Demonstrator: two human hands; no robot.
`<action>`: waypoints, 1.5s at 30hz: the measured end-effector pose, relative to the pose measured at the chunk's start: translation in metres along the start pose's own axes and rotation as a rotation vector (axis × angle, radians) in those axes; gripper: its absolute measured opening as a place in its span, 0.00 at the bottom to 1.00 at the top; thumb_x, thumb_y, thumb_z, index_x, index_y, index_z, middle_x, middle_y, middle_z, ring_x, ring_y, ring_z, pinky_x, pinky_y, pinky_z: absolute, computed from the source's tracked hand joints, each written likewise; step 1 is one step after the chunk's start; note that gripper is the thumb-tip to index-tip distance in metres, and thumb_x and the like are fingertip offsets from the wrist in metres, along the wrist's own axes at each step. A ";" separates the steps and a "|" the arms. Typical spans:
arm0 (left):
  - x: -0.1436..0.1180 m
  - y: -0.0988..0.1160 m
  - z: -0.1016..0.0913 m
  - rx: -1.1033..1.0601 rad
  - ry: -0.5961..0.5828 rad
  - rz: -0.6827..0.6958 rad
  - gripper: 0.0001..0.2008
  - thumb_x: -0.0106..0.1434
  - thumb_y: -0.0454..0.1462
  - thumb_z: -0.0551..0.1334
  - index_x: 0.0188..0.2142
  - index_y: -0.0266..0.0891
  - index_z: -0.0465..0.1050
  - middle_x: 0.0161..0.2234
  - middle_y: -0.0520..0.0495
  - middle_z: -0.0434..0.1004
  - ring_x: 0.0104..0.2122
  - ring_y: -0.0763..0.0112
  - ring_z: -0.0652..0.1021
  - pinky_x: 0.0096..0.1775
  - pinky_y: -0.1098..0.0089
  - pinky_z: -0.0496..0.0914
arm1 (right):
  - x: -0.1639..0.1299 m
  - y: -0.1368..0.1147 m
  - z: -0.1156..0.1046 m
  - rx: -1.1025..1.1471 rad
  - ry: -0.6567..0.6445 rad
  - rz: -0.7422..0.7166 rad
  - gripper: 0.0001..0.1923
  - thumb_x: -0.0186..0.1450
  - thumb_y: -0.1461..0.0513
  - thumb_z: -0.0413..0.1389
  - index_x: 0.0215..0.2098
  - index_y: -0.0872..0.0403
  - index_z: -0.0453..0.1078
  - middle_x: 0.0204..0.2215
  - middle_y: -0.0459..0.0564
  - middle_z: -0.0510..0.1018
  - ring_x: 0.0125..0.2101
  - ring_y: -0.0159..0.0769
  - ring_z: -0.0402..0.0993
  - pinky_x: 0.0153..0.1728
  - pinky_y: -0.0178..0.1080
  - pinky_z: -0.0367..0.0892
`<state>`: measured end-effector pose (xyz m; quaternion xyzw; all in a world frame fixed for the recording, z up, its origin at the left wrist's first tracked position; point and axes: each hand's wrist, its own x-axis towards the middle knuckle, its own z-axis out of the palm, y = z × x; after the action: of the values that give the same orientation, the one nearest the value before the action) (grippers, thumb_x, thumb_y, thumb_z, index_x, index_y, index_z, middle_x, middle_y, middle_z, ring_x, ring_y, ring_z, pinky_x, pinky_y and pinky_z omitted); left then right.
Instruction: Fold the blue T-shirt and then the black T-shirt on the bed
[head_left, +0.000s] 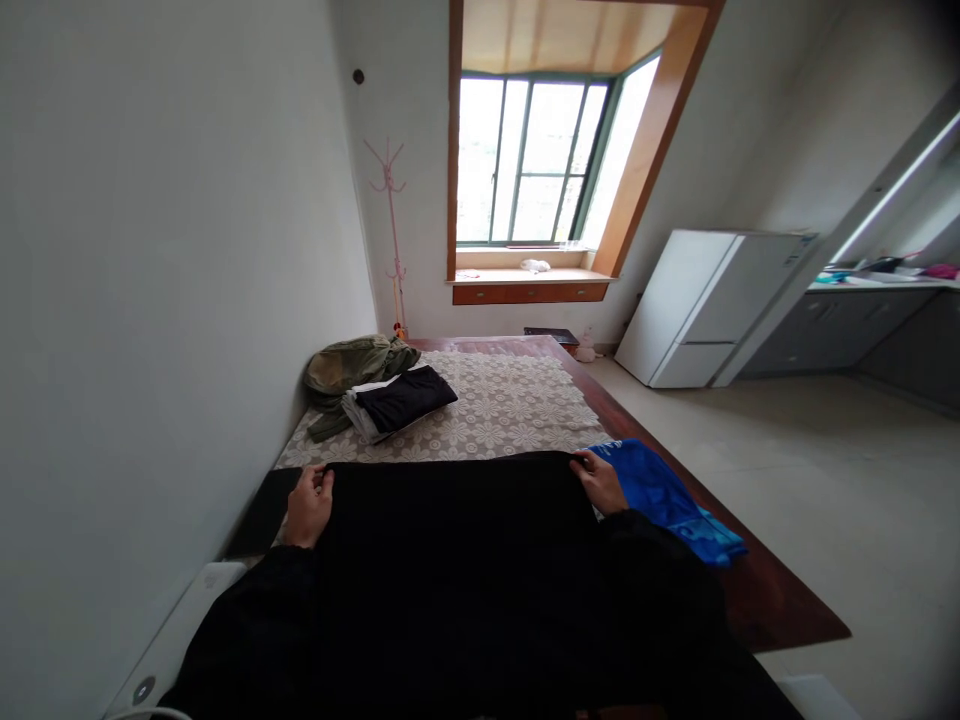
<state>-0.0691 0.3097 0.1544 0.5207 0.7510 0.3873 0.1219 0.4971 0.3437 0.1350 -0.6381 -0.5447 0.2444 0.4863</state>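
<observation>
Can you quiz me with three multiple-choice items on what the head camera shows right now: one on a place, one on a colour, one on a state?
1. Where does the blue cloth lie?
A. by the right hand, at the bed's right edge
B. on the window sill
C. on top of the fridge

2. What colour is the garment that both hands hold?
A. white
B. black
C. red

3. How is the left hand set on the garment?
A. raised clear of it
B. pinching its far left corner
C. tucked in a pocket

Answers:
1 A, the blue cloth sits just right of the right hand on the patterned bed cover.
2 B, the spread cloth is black all over.
3 B, the fingers close on the garment's top left corner, as the right hand does on the other corner.
</observation>
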 end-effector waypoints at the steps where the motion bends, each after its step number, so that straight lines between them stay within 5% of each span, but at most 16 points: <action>1: 0.003 0.000 0.001 0.015 -0.025 0.009 0.17 0.65 0.46 0.57 0.46 0.39 0.75 0.38 0.38 0.85 0.41 0.53 0.84 0.46 0.61 0.75 | 0.002 -0.001 0.001 -0.026 -0.011 0.007 0.13 0.54 0.52 0.64 0.33 0.51 0.77 0.26 0.48 0.80 0.31 0.44 0.75 0.37 0.44 0.69; 7: 0.012 -0.002 -0.002 -0.051 0.040 0.064 0.19 0.66 0.47 0.56 0.48 0.38 0.74 0.46 0.37 0.84 0.46 0.57 0.83 0.47 0.66 0.75 | 0.007 0.007 0.007 0.166 -0.016 0.016 0.20 0.57 0.48 0.62 0.41 0.52 0.76 0.28 0.47 0.80 0.32 0.43 0.75 0.34 0.43 0.68; 16: 0.017 -0.005 -0.001 0.095 -0.112 -0.011 0.15 0.66 0.45 0.58 0.45 0.41 0.76 0.42 0.39 0.86 0.44 0.54 0.84 0.44 0.65 0.73 | 0.012 0.009 0.017 -0.202 -0.036 0.017 0.09 0.57 0.57 0.60 0.35 0.49 0.77 0.32 0.51 0.82 0.35 0.45 0.77 0.42 0.45 0.69; 21: 0.002 -0.004 -0.023 0.093 -0.209 -0.040 0.20 0.64 0.48 0.60 0.51 0.41 0.73 0.38 0.43 0.87 0.39 0.57 0.85 0.41 0.66 0.73 | 0.001 0.008 0.004 -0.214 -0.054 0.043 0.21 0.57 0.55 0.61 0.47 0.52 0.75 0.31 0.49 0.81 0.32 0.42 0.78 0.39 0.43 0.70; 25: -0.044 -0.010 -0.054 0.148 -0.310 -0.102 0.29 0.60 0.55 0.63 0.56 0.45 0.70 0.35 0.46 0.87 0.37 0.54 0.85 0.38 0.63 0.72 | -0.038 0.022 -0.027 -0.240 -0.079 0.085 0.35 0.56 0.48 0.63 0.58 0.52 0.68 0.31 0.46 0.81 0.29 0.43 0.77 0.38 0.44 0.71; 30: -0.107 -0.015 -0.082 -0.005 -0.459 -0.198 0.31 0.57 0.57 0.64 0.52 0.42 0.72 0.27 0.49 0.83 0.29 0.54 0.83 0.33 0.63 0.71 | -0.116 0.031 -0.061 -0.337 -0.212 0.101 0.23 0.59 0.43 0.60 0.47 0.46 0.73 0.27 0.46 0.80 0.29 0.46 0.79 0.35 0.46 0.70; 38: -0.153 -0.001 -0.103 0.142 -0.412 -0.216 0.33 0.58 0.58 0.60 0.57 0.43 0.68 0.22 0.56 0.74 0.26 0.55 0.81 0.32 0.63 0.70 | -0.201 -0.011 -0.065 -0.556 -0.257 0.193 0.32 0.65 0.39 0.52 0.58 0.48 0.68 0.25 0.45 0.78 0.30 0.50 0.80 0.34 0.46 0.69; 45: -0.186 -0.015 -0.108 0.003 -0.331 -0.174 0.38 0.54 0.65 0.61 0.53 0.42 0.71 0.18 0.57 0.71 0.23 0.57 0.77 0.31 0.62 0.71 | -0.235 -0.019 -0.088 -0.736 -0.294 0.254 0.26 0.66 0.37 0.47 0.31 0.47 0.68 0.31 0.50 0.80 0.35 0.49 0.79 0.35 0.45 0.67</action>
<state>-0.0633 0.0949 0.1753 0.5106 0.7634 0.2831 0.2761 0.4955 0.0923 0.1366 -0.7897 -0.5763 0.1798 0.1087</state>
